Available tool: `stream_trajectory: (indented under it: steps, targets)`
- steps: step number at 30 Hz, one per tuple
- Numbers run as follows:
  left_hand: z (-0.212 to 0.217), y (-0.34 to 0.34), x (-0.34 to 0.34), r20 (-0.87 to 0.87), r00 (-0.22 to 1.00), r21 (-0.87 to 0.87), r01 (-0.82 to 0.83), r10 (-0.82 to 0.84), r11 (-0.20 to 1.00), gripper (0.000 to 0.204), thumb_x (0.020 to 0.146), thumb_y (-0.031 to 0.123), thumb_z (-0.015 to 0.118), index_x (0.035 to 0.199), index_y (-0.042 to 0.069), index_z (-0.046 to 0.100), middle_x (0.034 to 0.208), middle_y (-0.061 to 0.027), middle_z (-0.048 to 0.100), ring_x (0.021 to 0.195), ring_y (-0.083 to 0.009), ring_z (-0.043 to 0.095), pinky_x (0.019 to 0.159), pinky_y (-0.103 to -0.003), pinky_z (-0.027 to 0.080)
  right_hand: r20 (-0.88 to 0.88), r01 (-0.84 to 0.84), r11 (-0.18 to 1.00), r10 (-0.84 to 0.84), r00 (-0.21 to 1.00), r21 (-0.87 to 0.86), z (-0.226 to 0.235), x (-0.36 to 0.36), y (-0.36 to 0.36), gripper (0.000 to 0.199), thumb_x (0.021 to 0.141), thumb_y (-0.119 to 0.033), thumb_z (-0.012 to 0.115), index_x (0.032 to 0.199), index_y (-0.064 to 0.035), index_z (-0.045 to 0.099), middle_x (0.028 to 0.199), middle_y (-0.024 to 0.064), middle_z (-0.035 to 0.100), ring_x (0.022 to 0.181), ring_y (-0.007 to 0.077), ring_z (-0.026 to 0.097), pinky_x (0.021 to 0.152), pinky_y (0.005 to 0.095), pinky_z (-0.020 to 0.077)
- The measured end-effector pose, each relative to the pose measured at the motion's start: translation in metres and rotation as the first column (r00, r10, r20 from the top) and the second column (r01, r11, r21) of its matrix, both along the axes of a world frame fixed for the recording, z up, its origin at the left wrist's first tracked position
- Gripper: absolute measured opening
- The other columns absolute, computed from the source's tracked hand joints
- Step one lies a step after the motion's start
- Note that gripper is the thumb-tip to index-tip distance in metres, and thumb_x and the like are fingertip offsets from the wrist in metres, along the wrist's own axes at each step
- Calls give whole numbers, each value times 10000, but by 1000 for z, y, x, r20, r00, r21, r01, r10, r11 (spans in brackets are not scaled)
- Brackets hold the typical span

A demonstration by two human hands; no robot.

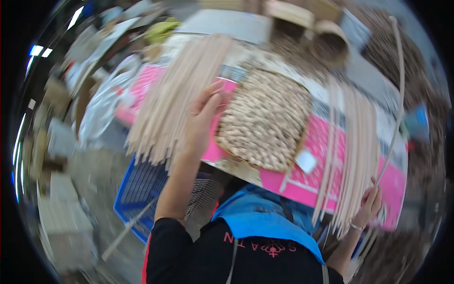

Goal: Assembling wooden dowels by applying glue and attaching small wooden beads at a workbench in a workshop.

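My right hand, at the lower right edge of the table, is closed round the lower end of a long thin pale rod. That rod stands up steeply, curving slightly, and its top reaches the far right of the view. Between the rods and a shallow tray, my left hand hovers with thumb and fingers partly apart, nothing visible in it, though blur softens the fingertips. Small beige lumpy pieces fill the tray. Pale rods lie bundled left of the left hand; more rods lie near the right hand.
Pink and white sheeting covers the table. A small white block lies beside the tray. Two round containers stand at the back. Below left is a blue plastic basket; a white plastic bag sits farther left.
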State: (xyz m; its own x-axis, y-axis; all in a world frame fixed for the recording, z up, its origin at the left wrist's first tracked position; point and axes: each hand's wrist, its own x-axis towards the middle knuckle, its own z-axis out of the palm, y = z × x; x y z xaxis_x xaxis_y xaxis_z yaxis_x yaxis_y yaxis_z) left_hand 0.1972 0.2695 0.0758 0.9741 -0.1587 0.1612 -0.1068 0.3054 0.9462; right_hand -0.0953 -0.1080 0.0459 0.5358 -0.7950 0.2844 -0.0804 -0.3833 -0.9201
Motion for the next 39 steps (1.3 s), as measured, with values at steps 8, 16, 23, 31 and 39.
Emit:
stream_trajectory:
  steps: [8, 16, 23, 31, 39]
  targets:
    - [-86, -133, 12, 149, 826, 738, 273, -543, 617, 380, 920, 92, 668, 1294, 35, 627, 1266, -106, 636, 1197, -202, 583, 1006, -357, 475, -136, 597, 756, -643, 754, -270, -100, -221, -15, 379, 1026, -294, 535, 1223, 2, 666, 868, -11, 578, 764, 74, 521, 656, 242, 429]
    - [-110, -109, 95, 415, 742, 909, -309, -526, 282, 577, 1039, 394, 455, 1528, 96, 389, 1576, -195, 348, 1469, -373, 288, 1194, -440, 244, -90, 970, 59, -992, 83, 238, -253, -380, 87, 297, 1030, -244, 554, 1197, -20, 655, 687, -43, 524, 569, 25, 432, 507, 206, 340]
    - [-135, -140, 93, 313, 691, 948, -192, -651, 253, 600, 1050, 476, 415, 1558, 163, 354, 1616, -122, 300, 1510, -304, 216, 1208, -447, 202, -466, 951, -264, -829, -309, -160, -336, -508, 121, 369, 987, -252, 556, 1256, -13, 639, 906, 112, 691, 810, 223, 655, 747, 352, 515]
    - [-124, -178, 59, 346, 549, 921, -352, -761, 165, 489, 1059, 320, 439, 1512, 135, 436, 1546, -141, 416, 1453, -352, 329, 1173, -439, 296, -677, 900, -216, -598, -429, -379, -331, -575, 125, 406, 905, -244, 591, 1276, -84, 629, 1171, 211, 665, 1065, 385, 644, 912, 458, 511]
    - [-116, -184, 54, 396, 463, 896, -383, -793, 224, 451, 1017, 296, 526, 1376, 26, 573, 1384, -238, 567, 1254, -400, 552, 1064, -441, 447, -898, 922, -108, -210, -386, -371, -356, -507, 190, 602, 944, -279, 576, 1501, -164, 376, 1327, 153, 555, 1212, 328, 554, 958, 481, 491]
